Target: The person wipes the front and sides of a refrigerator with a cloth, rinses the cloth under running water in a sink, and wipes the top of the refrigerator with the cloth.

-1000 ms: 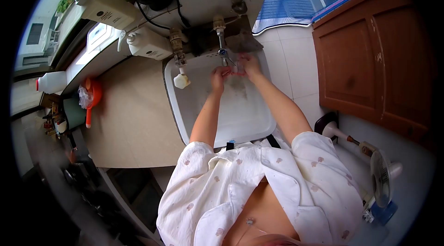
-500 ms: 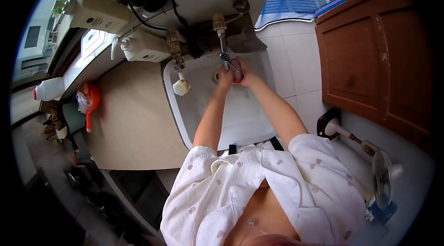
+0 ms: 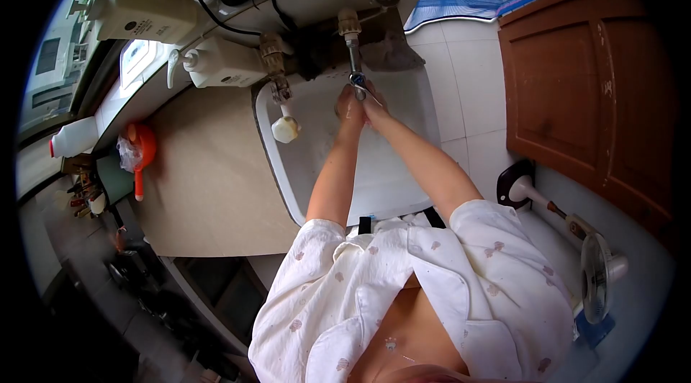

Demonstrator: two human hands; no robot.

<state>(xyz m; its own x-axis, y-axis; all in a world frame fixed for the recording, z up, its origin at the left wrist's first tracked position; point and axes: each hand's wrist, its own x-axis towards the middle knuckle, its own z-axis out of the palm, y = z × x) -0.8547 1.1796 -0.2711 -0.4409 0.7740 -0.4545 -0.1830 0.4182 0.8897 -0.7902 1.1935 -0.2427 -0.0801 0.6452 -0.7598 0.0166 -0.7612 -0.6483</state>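
Beneath the metal faucet (image 3: 355,62), both hands are close together over the white sink (image 3: 389,185). My left hand (image 3: 350,104) is on the left of the faucet's spout, its fingers curled inward. My right hand (image 3: 375,107) is against it on the other side, fingers also closed, partly behind the spout and its thin lever. Whatever lies between the palms is hidden. A second tap with a pale round knob (image 3: 286,129) hangs over the sink's left side.
Left of the sink is a beige counter (image 3: 209,174) with a red-orange dipper (image 3: 145,149). Pump bottles (image 3: 227,63) stand behind it. A brown wooden cabinet (image 3: 554,80) and a standing fan (image 3: 594,278) are at the right.
The hands have turned and drawn closer together under the faucet. The reddish object seen between them before is now out of sight. The view has shifted slightly.
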